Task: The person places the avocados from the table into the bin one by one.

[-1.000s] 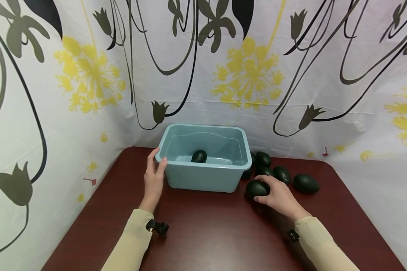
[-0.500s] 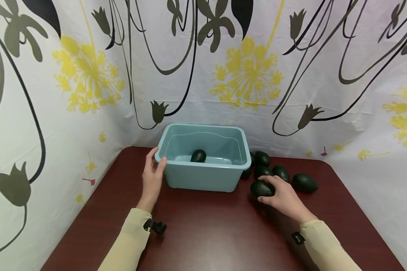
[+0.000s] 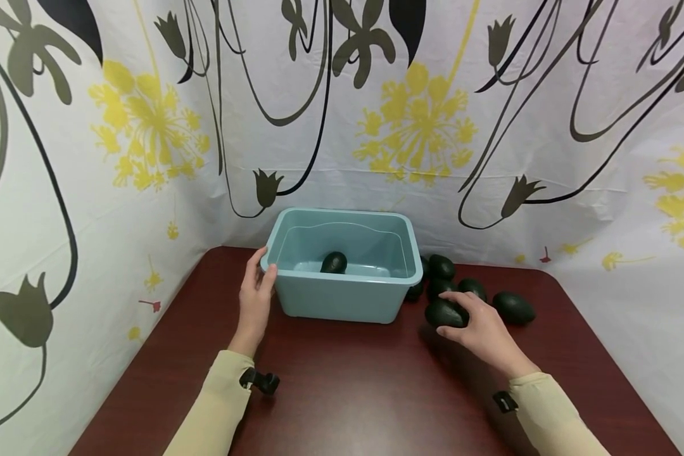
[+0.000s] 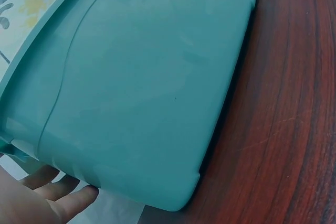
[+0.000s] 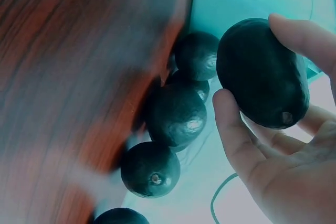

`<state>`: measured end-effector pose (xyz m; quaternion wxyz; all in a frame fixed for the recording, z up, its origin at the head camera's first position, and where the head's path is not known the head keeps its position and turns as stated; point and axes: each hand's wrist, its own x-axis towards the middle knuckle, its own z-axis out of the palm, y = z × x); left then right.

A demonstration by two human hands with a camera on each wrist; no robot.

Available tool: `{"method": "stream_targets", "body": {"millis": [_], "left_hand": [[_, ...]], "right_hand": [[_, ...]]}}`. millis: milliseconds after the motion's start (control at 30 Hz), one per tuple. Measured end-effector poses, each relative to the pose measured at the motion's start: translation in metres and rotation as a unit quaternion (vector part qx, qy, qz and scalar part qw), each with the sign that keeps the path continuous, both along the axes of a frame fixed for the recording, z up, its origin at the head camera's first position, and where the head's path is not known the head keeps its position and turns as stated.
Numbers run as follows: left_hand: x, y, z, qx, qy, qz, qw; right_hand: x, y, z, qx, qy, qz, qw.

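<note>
My right hand [image 3: 481, 332] holds a dark green avocado [image 3: 446, 313] between thumb and fingers, above the table just right of the bin. In the right wrist view this avocado [image 5: 262, 74] shows its stem end. At the near left corner of the light blue plastic bin [image 3: 342, 297], my left hand [image 3: 253, 310] grips the rim. The left wrist view has its fingers [image 4: 76, 203] bent against the bin's end wall [image 4: 142, 87]. One avocado [image 3: 334, 263] lies inside the bin.
Several more avocados [image 3: 441, 267] lie in a group along the bin's right side, partly hidden by the bin and my right hand. One avocado [image 3: 513, 308] rests farthest right. A patterned cloth [image 3: 330, 145] hangs behind the dark red wooden table [image 3: 342, 386].
My right hand has moved a little to the right and slightly up with the avocado in it. The left hand and the bin have stayed put.
</note>
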<state>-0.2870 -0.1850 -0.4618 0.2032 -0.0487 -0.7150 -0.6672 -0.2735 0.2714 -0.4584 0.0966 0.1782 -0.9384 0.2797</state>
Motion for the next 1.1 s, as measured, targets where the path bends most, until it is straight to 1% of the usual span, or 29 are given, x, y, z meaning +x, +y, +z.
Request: {"method": "stream_targets", "body": {"millis": [67,200,267,567,767,900,1100], "left_hand": [[0.005,0.002,0.007,0.005,0.001,-0.009,1.0000],[0.016,0.005,0.021,-0.003,-0.005,-0.012,0.9999],[0.018,0.006,0.023,-0.005,-0.008,-0.012,0.9999],[0.020,0.009,0.025,-0.011,-0.013,-0.002,0.9999],[0.020,0.009,0.025,-0.009,-0.026,-0.003,0.9996],[0.020,0.008,0.025,-0.008,-0.033,-0.007,0.9994],[0.018,0.008,0.026,-0.004,-0.034,-0.022,0.9992]], "right_hand": [[0.001,0.000,0.002,-0.005,0.009,0.001,1.0000],[0.005,0.000,0.007,-0.017,0.020,0.000,0.9997],[0.007,0.000,0.009,-0.020,0.022,-0.002,0.9996],[0.012,0.000,0.017,-0.024,0.022,-0.028,0.9991],[0.018,0.000,0.025,-0.026,0.029,-0.026,0.9989],[0.021,0.000,0.031,-0.028,0.033,-0.029,0.9986],[0.022,0.003,0.035,-0.029,0.041,-0.043,0.9979]]}}
